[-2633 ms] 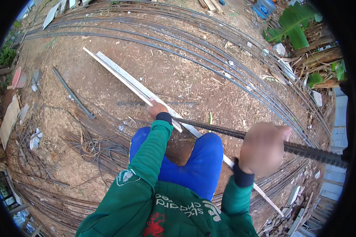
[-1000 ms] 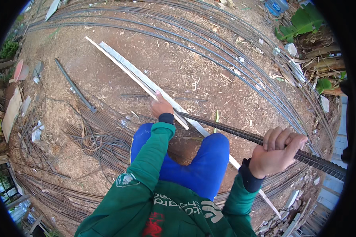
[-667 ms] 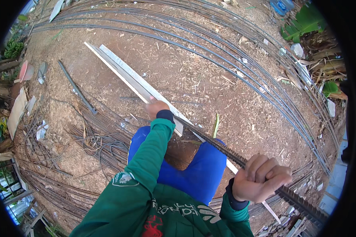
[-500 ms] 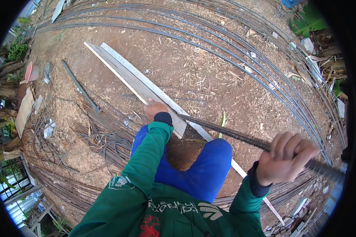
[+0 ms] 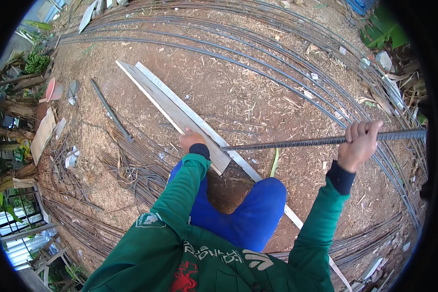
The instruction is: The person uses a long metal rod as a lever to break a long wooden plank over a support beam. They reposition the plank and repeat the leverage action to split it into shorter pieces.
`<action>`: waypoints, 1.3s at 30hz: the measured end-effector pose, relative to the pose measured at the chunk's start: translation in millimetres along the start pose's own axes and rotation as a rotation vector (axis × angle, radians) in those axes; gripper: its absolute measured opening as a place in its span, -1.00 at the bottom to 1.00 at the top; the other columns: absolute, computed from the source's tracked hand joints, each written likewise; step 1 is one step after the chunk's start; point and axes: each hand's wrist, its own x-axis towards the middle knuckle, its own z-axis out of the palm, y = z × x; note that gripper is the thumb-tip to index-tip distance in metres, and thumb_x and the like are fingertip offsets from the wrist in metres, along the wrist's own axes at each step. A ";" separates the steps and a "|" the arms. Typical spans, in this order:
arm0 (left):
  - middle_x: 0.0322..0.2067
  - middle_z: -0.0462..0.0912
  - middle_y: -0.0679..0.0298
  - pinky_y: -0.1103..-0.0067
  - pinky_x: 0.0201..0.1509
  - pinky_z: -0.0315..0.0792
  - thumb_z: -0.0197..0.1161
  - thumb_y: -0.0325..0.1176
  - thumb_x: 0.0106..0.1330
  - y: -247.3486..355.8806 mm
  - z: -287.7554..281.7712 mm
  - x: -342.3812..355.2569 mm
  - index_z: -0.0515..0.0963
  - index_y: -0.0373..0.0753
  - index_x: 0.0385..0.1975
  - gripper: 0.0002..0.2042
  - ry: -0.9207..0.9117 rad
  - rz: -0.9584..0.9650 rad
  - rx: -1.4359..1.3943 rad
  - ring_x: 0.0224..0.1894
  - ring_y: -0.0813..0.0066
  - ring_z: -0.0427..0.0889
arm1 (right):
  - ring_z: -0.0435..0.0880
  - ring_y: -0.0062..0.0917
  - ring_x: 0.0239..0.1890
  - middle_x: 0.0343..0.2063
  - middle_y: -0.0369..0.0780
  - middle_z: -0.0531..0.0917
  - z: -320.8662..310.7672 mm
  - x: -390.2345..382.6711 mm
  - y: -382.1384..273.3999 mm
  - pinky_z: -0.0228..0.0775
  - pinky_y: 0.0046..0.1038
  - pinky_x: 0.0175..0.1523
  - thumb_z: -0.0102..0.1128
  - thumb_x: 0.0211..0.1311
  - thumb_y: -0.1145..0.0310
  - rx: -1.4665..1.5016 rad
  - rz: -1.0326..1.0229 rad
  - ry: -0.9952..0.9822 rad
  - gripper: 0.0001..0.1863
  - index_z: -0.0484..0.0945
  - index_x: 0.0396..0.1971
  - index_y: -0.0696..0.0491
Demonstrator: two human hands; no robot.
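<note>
My right hand is closed round a long ribbed steel bar. From that hand the bar runs left to the near end of a wooden plank, and its other end reaches the right rim of the view. My left hand grips the plank's near-side edge, fingers partly hidden. Along the plank's far side lies a narrow pale strip, which continues past my knee toward the lower right. What the bar's left tip meets at the plank is too small to make out.
Long steel rods curve across the ground beyond the plank and down the right. A dark pipe and a tangle of rods lie to the left. Farther left stands a pink bucket. My bent knees are just below the plank.
My right hand has swung forward, away from me, with the bar. The bar now lies nearly level across the view instead of slanting down to the right. My left hand stays on the plank.
</note>
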 end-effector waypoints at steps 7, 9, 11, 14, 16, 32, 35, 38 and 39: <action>-0.19 0.61 -0.28 0.09 -0.04 0.44 0.07 -0.27 0.42 -13.9 28.3 13.4 0.43 -0.55 -0.02 -0.62 -0.142 -0.043 -0.194 -0.13 -0.22 0.62 | -0.12 -0.77 -0.85 -0.84 -0.46 -0.01 -39.2 -158.0 -57.6 -0.26 -0.65 -0.80 -0.33 0.58 0.03 0.011 -0.231 0.009 -0.53 0.14 -0.62 -0.13; -0.15 0.60 -0.27 0.12 0.03 0.42 0.07 -0.27 0.42 -14.4 30.8 12.1 0.38 -0.56 0.05 -0.59 -0.181 -0.018 -0.255 -0.07 -0.22 0.59 | -0.09 -0.77 -0.85 -0.84 -0.45 0.00 -34.4 -189.9 -63.1 -0.24 -0.64 -0.80 -0.33 0.58 0.04 0.033 -0.233 0.114 -0.53 0.14 -0.62 -0.12; -0.11 0.59 -0.26 0.15 0.10 0.39 0.08 -0.28 0.42 -9.7 21.6 8.6 0.33 -0.58 0.12 -0.54 -0.233 -0.012 -0.295 -0.02 -0.21 0.57 | -0.06 -0.77 -0.85 -0.83 -0.45 0.03 -22.6 -206.6 -66.2 -0.23 -0.64 -0.80 -0.29 0.57 0.07 0.039 -0.272 0.037 -0.55 0.15 -0.61 -0.12; -0.01 0.55 -0.18 0.26 0.18 0.37 0.06 -0.15 0.44 13.1 -24.0 -3.8 0.25 -0.55 0.22 -0.44 -0.167 0.285 -0.245 0.07 -0.10 0.54 | -0.03 -0.77 -0.84 -0.82 -0.45 0.06 8.7 -217.6 -65.4 -0.22 -0.63 -0.80 -0.24 0.57 0.12 0.005 -0.374 -0.130 -0.57 0.16 -0.61 -0.11; 0.07 0.50 -0.15 0.34 0.25 0.33 0.03 -0.04 0.46 40.0 -83.0 -1.6 0.21 -0.52 0.27 -0.37 -0.556 0.411 -0.582 0.14 -0.01 0.51 | 0.01 -0.78 -0.82 -0.81 -0.45 0.10 37.4 -224.3 -60.0 -0.17 -0.63 -0.77 -0.18 0.55 0.17 -0.015 -0.419 -0.236 -0.59 0.17 -0.60 -0.08; -0.61 0.23 0.41 0.73 -0.59 0.14 -0.10 0.05 0.51 77.5 -439.2 32.5 0.40 -0.25 -0.24 -0.59 -0.694 1.034 -1.570 -0.67 0.70 0.18 | 0.61 -0.23 -0.49 -0.58 -0.16 0.52 175.5 -418.3 11.8 0.44 -0.25 -0.44 0.26 0.01 0.43 -0.202 -0.691 -0.976 -0.86 0.47 -0.43 0.03; -0.63 0.18 0.44 0.75 -0.62 0.07 -0.11 -0.05 0.55 64.8 -440.1 36.2 0.34 -0.19 -0.35 -0.66 -0.655 0.990 -1.644 -0.69 0.73 0.13 | 0.63 -0.23 -0.45 -0.56 -0.16 0.56 166.3 -426.3 19.1 0.44 -0.25 -0.43 0.27 -0.07 0.45 -0.275 -0.660 -1.061 -0.82 0.47 -0.42 0.06; -0.63 0.18 0.44 0.73 -0.63 0.04 -0.10 -0.01 0.53 57.2 -446.0 34.5 0.31 -0.18 -0.36 -0.65 -0.712 0.951 -1.656 -0.69 0.73 0.13 | 0.65 -0.21 -0.40 -0.52 -0.15 0.60 152.4 -423.4 29.3 0.45 -0.23 -0.40 0.25 -0.14 0.48 -0.324 -0.528 -1.134 -0.82 0.48 -0.46 0.08; -0.63 0.18 0.44 0.73 -0.63 0.04 -0.09 0.00 0.52 55.6 -449.2 31.0 0.31 -0.18 -0.36 -0.64 -0.726 0.975 -1.650 -0.69 0.72 0.13 | 0.63 -0.20 -0.44 -0.54 -0.13 0.58 143.5 -418.9 32.5 0.43 -0.24 -0.42 0.28 -0.07 0.44 -0.343 -0.522 -1.134 -0.84 0.49 -0.46 0.09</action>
